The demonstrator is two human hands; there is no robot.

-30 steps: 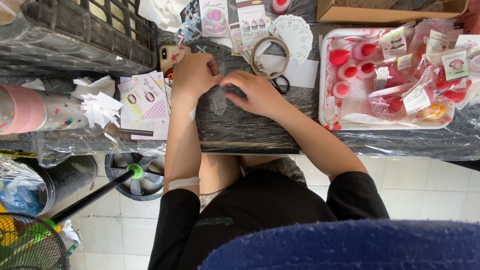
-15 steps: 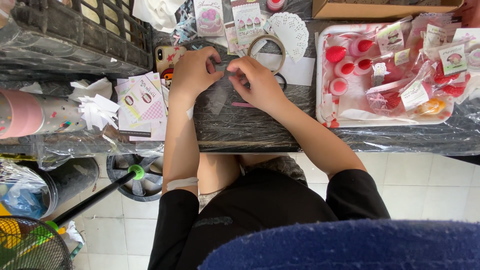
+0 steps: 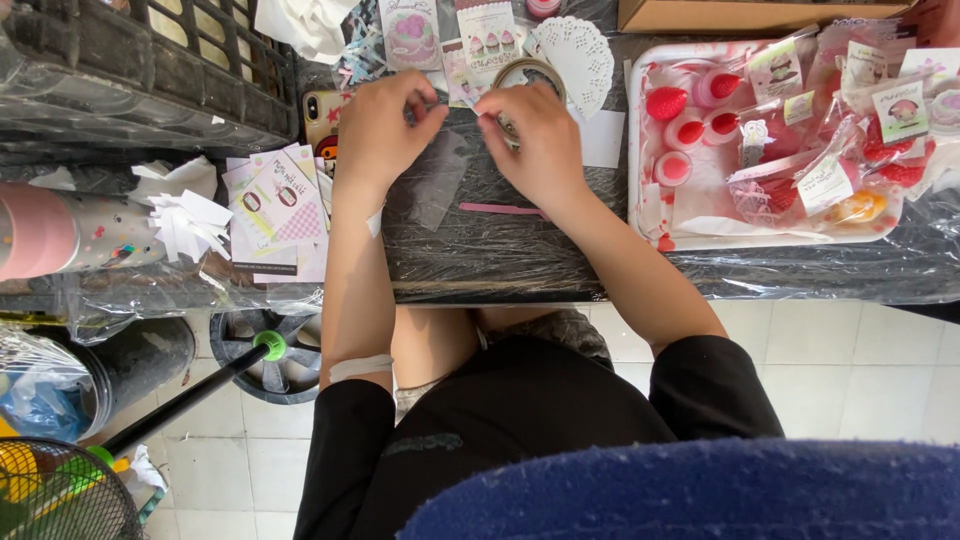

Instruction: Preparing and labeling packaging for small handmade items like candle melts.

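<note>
My left hand [image 3: 385, 125] pinches the top of a small clear plastic bag [image 3: 435, 185], which hangs flat onto the plastic-wrapped tabletop [image 3: 500, 260]. My right hand [image 3: 535, 140] is a short gap to the right. Its fingers are curled tight at the near edge of a tape roll [image 3: 527, 72], and whatever they pinch is hidden. A thin pink strip [image 3: 500, 210] lies on the table just under my right wrist. Printed little cards [image 3: 485, 30] lie beyond both hands.
A white tray [image 3: 650, 215] of wrapped red strawberry-shaped items sits to the right. To the left are a stack of paper cards [image 3: 270, 205], a phone [image 3: 320, 115], a black crate [image 3: 150, 70] and a pink-and-white tube [image 3: 60, 230]. A doily [image 3: 582, 50] and a cardboard box [image 3: 750, 14] lie at the back.
Both hands have moved farther from the table's near edge, toward the tape roll, and have drawn slightly apart. The pink strip now shows on the table.
</note>
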